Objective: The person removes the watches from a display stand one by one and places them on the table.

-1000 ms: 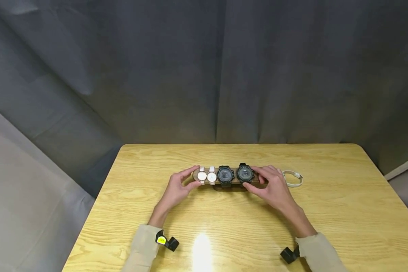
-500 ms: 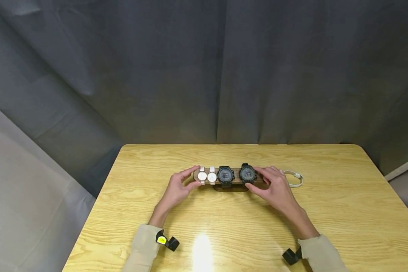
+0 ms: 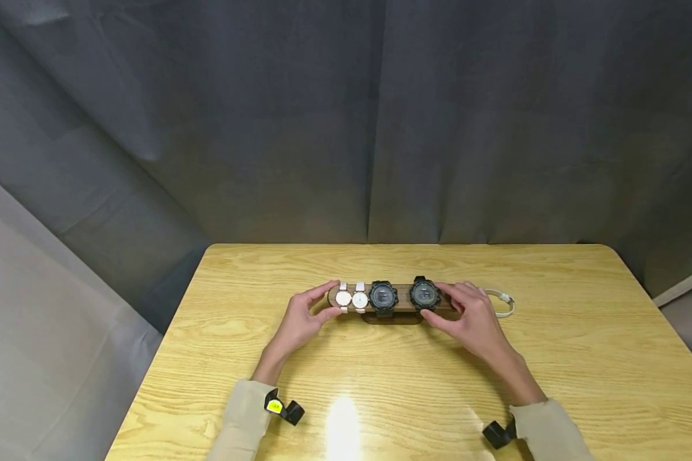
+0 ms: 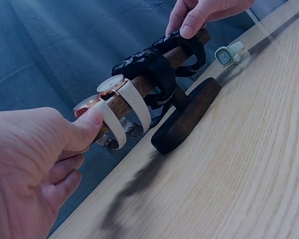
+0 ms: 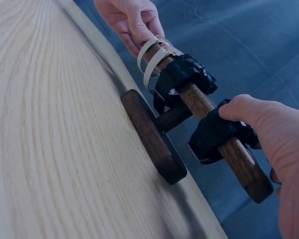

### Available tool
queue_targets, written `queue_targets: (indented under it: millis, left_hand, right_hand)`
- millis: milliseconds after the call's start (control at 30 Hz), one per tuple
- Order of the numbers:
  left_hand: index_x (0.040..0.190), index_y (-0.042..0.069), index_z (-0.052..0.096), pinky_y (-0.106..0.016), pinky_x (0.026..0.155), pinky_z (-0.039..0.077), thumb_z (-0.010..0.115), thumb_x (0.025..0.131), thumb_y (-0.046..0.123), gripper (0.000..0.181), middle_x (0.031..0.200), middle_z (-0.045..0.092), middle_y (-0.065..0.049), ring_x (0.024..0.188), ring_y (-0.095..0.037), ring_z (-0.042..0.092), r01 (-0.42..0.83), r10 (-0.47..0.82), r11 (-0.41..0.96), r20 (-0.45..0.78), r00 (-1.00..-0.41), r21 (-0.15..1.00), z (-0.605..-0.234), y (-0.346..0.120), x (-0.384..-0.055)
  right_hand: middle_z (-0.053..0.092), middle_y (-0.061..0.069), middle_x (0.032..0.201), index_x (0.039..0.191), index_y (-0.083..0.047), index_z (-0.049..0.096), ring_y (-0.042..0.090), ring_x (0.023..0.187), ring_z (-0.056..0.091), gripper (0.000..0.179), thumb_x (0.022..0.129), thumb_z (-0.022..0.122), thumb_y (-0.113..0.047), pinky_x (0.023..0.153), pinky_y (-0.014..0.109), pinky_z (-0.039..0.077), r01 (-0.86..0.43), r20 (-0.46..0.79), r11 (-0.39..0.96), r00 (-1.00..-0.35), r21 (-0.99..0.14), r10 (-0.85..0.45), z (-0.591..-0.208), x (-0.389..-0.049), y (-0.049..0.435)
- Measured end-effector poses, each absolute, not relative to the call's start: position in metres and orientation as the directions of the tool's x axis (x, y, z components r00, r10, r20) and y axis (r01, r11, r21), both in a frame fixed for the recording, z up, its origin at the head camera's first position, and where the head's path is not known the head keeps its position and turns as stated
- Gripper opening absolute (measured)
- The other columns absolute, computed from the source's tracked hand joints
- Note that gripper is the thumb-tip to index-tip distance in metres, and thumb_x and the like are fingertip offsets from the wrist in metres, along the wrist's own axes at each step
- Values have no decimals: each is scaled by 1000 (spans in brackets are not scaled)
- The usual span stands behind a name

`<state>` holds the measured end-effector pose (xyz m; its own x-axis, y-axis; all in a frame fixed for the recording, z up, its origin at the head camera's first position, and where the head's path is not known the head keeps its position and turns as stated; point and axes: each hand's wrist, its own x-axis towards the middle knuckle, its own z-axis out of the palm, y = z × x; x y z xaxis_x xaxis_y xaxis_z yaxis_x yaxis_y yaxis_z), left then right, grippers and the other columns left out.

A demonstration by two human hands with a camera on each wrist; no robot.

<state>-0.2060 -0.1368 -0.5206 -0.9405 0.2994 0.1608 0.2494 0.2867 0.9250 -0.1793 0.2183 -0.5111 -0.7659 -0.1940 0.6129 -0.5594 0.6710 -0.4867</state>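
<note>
A dark wooden watch stand (image 5: 197, 102) stands on the table, its bar carrying two white-strapped watches at the left and two black watches. My left hand (image 3: 301, 318) pinches the bar's left end at the outermost white-strapped watch (image 3: 343, 298), thumb on the strap in the left wrist view. Beside it sits the second white-strapped watch (image 3: 360, 299). One black watch (image 3: 383, 296) hangs near the bar's middle. My right hand (image 3: 474, 318) pinches the other black watch (image 3: 425, 294) between thumb and index finger, close to the bar's right end.
A pale watch (image 3: 500, 302) with a looped strap lies on the wooden table (image 3: 582, 333), right of the stand and partly behind my right hand. Behind the table hangs a dark grey curtain (image 3: 288, 160).
My right hand has slid the outer black watch rightward along the bar, widening the gap to the other black watch. My left hand stays at the bar's left end.
</note>
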Motion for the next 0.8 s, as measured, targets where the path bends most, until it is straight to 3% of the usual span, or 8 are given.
queue_targets:
  millis: [533,800]
  left_hand:
    - [145,12,63,-47,121,38,80,91,13,57,152,56,-8,144,-30,49,245,297,287,157,-942,926,-519,-135,-207]
    - [145,10,62,-47,120,38,80,90,13,58,152,57,-5,144,-30,49,234,288,288,149,-946,929,-517,-136,-206]
  right_hand:
    - [50,8,68,117,2,75,13,72,40,54,70,96,-15,71,25,29,-549,605,671,-775,-498,-184,-506,-176,223]
    - [49,10,68,117,2,75,13,74,39,54,71,97,-16,71,26,28,-526,577,679,-796,-512,-183,-505,-178,228]
